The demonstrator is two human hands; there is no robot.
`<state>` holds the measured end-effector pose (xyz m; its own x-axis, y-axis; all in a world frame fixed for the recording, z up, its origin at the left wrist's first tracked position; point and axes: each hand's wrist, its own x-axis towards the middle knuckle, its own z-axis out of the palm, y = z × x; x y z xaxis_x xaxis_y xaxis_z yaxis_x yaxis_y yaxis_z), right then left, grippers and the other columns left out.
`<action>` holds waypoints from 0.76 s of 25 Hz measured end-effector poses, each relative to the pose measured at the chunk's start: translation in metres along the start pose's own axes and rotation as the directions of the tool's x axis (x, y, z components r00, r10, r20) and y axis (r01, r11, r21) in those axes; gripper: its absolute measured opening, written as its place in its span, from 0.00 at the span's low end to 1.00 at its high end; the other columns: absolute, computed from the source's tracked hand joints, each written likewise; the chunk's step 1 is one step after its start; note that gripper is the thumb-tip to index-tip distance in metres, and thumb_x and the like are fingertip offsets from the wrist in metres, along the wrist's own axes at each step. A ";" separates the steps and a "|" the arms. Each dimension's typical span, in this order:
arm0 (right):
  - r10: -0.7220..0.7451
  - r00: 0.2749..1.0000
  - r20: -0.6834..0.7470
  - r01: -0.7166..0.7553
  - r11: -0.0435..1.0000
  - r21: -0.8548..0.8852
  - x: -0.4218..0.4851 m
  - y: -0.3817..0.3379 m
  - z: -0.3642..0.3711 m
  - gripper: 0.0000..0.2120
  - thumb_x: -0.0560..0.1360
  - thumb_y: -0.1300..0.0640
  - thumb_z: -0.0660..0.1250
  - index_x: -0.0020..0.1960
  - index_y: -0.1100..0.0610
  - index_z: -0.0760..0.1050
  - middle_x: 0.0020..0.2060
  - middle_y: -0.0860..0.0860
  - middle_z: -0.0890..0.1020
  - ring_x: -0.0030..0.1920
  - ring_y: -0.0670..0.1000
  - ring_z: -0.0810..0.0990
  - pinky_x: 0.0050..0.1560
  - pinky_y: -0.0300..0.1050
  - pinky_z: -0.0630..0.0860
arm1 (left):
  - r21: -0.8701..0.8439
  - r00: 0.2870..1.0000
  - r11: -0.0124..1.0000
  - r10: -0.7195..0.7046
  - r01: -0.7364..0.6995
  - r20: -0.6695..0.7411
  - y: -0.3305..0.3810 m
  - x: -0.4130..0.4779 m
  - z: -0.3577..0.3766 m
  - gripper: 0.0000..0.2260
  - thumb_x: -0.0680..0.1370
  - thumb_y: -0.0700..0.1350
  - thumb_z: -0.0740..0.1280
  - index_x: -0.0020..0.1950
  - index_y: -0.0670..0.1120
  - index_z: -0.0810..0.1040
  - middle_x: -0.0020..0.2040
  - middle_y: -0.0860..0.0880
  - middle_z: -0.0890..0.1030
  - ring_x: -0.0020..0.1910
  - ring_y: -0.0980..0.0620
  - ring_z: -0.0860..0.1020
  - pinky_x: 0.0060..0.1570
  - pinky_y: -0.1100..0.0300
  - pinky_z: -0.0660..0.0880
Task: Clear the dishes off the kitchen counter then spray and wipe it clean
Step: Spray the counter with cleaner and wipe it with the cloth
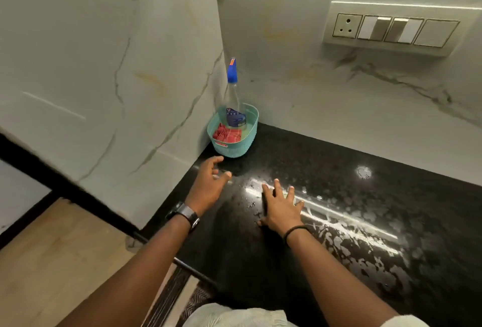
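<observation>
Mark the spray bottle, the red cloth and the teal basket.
spray bottle (233, 96): head view, on its clear neck.
red cloth (226, 135): head view, on its top surface.
teal basket (233, 148): head view, on its ribbed front wall.

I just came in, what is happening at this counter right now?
A person stands at a black kitchen counter. The right hand lies flat on it with fingers spread, beside shiny patches that look wet. The left hand is stretched out, holding nothing, toward a teal basket in the corner. The basket holds an upright spray bottle with a blue top and a red cloth. Neither is picked up yet.
</observation>
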<state>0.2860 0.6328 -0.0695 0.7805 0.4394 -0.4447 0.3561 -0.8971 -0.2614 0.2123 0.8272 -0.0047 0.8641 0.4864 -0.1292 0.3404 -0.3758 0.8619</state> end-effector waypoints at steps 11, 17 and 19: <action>0.253 0.956 0.151 -0.264 0.963 0.060 0.036 -0.015 -0.002 0.62 0.67 0.48 0.82 0.82 0.36 0.38 0.82 0.48 0.35 0.80 0.68 0.34 0.68 0.82 0.59 | 0.041 0.993 0.995 0.089 -0.086 -0.076 0.080 0.273 -0.002 0.40 0.74 0.56 0.75 0.79 0.44 0.60 0.74 0.43 0.68 0.75 0.42 0.65 0.73 0.50 0.65; 0.264 0.962 0.076 -0.272 0.951 0.146 0.031 -0.009 0.006 0.61 0.67 0.48 0.82 0.83 0.40 0.41 0.83 0.48 0.38 0.81 0.64 0.34 0.72 0.80 0.52 | -0.118 0.942 0.942 0.293 -0.314 -0.167 0.098 0.264 0.002 0.17 0.76 0.51 0.74 0.61 0.46 0.79 0.48 0.53 0.82 0.50 0.51 0.82 0.51 0.60 0.76; 0.265 0.964 0.031 -0.265 0.940 0.215 0.025 -0.006 0.014 0.60 0.68 0.48 0.82 0.84 0.43 0.41 0.83 0.49 0.39 0.81 0.62 0.35 0.75 0.76 0.47 | -0.148 0.896 0.899 0.369 -0.411 -0.249 0.105 0.230 -0.007 0.16 0.75 0.53 0.74 0.58 0.47 0.79 0.47 0.55 0.82 0.44 0.59 0.80 0.47 0.64 0.76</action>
<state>0.2958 0.6498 -0.0909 0.8308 0.1872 -0.5242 0.0171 -0.9499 -0.3121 0.4443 0.9050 0.0592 0.8074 0.4932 0.3239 -0.1041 -0.4212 0.9010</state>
